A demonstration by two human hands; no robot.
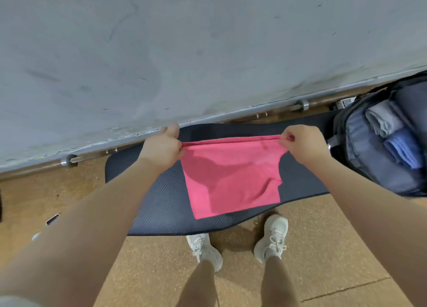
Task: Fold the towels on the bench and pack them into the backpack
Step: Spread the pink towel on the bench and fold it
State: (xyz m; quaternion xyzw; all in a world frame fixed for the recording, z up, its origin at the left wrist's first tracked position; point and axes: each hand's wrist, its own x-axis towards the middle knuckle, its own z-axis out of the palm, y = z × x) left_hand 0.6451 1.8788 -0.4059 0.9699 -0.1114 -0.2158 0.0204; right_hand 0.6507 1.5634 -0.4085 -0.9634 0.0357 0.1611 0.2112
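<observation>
Pink towel (231, 179) | far edge pinched taut by left hand (161, 147) and right hand (302, 142) fingers, ready to fold | rest draped below fingers on desk (150, 202) | backpack (369, 168) open right of fingers, 2 towels inside

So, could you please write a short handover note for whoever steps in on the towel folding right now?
Left hand and right hand each pinch a far corner of the pink towel, lifting its far edge over the dark bench pad; the near part lies flat on the pad.
Backpack lies open at the right end of the bench, with a folded grey towel and a folded blue towel inside.
Done: two towels packed.
Left: finish folding the pink towel and put it in the backpack.
</observation>
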